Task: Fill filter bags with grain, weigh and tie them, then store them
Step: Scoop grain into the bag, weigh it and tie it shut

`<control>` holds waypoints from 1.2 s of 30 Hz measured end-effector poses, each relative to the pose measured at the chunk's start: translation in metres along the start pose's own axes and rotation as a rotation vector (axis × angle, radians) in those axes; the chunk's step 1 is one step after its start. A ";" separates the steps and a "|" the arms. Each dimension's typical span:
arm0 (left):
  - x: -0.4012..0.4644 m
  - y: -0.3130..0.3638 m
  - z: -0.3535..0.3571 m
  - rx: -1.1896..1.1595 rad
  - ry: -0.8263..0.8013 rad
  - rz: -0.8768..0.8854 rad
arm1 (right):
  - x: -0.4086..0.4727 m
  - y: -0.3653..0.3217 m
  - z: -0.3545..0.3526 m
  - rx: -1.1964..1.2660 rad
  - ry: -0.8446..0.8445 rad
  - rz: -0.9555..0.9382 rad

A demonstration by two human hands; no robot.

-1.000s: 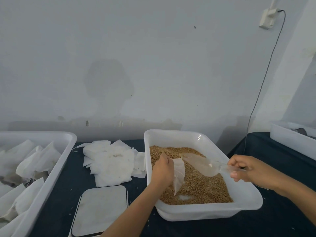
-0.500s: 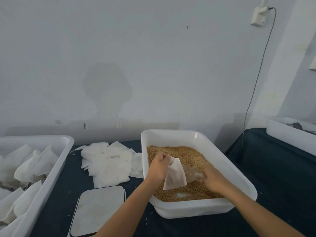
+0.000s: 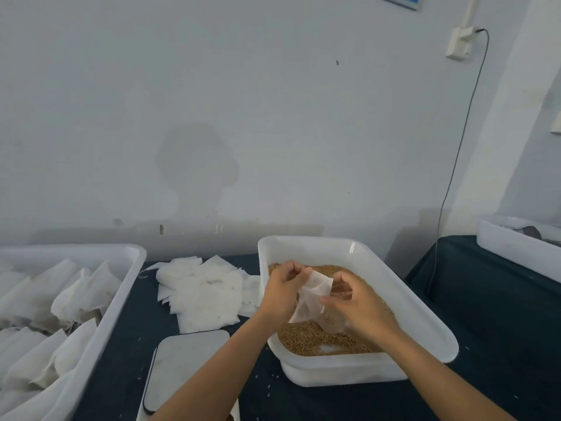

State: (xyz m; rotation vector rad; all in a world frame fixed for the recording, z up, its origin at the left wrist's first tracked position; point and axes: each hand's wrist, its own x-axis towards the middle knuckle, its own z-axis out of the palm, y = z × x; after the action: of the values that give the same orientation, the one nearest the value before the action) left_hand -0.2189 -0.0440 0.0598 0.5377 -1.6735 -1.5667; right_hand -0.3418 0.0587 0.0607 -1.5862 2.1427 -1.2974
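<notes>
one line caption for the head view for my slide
Both hands hold a filter bag above a tub of grain.

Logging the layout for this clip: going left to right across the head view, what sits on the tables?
Tub of filled bags → pile of empty bags → grain tub → white tub at far right. The scale overlaps the pile, so it is left out.

The right hand (image 3: 358, 302) has left its far-right spot, come to frame centre, and now pinches the filter bag (image 3: 309, 299) with the left hand (image 3: 285, 291), scoop (image 3: 332, 325) beneath its palm.
</notes>
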 end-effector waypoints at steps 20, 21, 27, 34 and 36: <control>-0.087 0.013 -0.140 0.118 0.216 -0.031 | -0.004 -0.096 0.135 0.513 0.000 0.001; -0.090 0.008 -0.144 0.219 0.262 -0.013 | -0.005 -0.094 0.143 0.488 -0.001 0.012; -0.099 -0.021 -0.162 0.504 0.373 -0.074 | -0.012 -0.078 0.178 0.350 -0.022 0.086; -0.091 -0.041 -0.166 0.627 0.348 -0.128 | -0.015 -0.064 0.191 0.278 0.009 0.129; -0.090 -0.043 -0.168 0.699 0.333 -0.109 | -0.016 -0.063 0.191 0.257 0.013 0.106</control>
State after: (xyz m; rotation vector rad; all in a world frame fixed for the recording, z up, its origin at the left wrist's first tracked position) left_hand -0.0439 -0.0914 -0.0126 1.1885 -1.9186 -0.8536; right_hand -0.1786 -0.0330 -0.0143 -1.3484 1.9445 -1.4819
